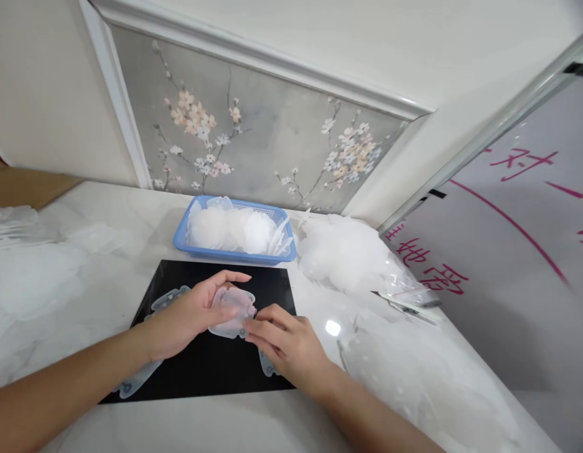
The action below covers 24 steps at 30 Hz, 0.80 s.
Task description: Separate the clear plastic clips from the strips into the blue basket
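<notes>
A translucent, frosted plastic piece [232, 313] with a wavy outline is held between both hands above a black mat [216, 371]. My left hand [192, 314] grips it from the left, thumb across its face and fingers behind. At its right edge, the fingertips of my right hand [284, 340] pinch it. More such pieces lie on the mat: one [140, 379] at the lower left, partly under my left forearm, another [169, 298] behind my left wrist, and one [267, 363] partly hidden by my right hand.
Behind the mat stands a blue basket [234, 255] holding white translucent pieces. Heaps of similar pieces lie on the white table at the left [34, 277], right [341, 251] and lower right [427, 377]. A whiteboard [522, 251] with red writing leans at the right; a floral wall panel [272, 132] is behind.
</notes>
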{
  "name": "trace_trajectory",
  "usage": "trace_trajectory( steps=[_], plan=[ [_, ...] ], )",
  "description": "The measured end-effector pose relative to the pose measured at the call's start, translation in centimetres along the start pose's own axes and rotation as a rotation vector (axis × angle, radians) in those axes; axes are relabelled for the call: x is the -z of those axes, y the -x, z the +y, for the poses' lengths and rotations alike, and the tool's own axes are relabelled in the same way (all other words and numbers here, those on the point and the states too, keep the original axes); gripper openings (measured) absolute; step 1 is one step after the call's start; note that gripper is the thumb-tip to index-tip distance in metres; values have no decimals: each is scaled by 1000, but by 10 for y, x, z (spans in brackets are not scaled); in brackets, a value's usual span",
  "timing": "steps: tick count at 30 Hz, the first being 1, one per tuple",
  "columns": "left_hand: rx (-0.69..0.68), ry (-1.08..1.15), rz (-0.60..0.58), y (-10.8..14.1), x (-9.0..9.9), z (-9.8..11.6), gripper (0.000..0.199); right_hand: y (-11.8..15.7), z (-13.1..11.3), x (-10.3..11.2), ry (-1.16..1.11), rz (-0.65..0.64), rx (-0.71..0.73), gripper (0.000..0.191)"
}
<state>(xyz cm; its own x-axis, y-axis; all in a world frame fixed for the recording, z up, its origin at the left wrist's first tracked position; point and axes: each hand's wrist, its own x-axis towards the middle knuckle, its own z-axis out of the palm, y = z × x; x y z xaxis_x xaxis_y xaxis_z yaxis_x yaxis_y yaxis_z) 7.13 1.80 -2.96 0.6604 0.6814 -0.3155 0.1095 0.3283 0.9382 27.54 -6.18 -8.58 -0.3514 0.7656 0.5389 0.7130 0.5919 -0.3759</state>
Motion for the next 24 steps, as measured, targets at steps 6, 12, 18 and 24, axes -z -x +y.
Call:
trace_trajectory(
  steps=[6,12,18,24],
  plan=[
    [-50,-101,143,-3,-7,-9,32,-1,-2,-1,2,-1,59,22],
    [-17,-137,133,-2,-7,-9,28,-3,-6,1,88,-5,103,34],
    [30,-69,147,-2,-10,-11,38,-5,-6,3,104,47,147,37],
    [121,-59,3,7,4,17,55,-12,-13,35,151,46,158,29]
  ],
)
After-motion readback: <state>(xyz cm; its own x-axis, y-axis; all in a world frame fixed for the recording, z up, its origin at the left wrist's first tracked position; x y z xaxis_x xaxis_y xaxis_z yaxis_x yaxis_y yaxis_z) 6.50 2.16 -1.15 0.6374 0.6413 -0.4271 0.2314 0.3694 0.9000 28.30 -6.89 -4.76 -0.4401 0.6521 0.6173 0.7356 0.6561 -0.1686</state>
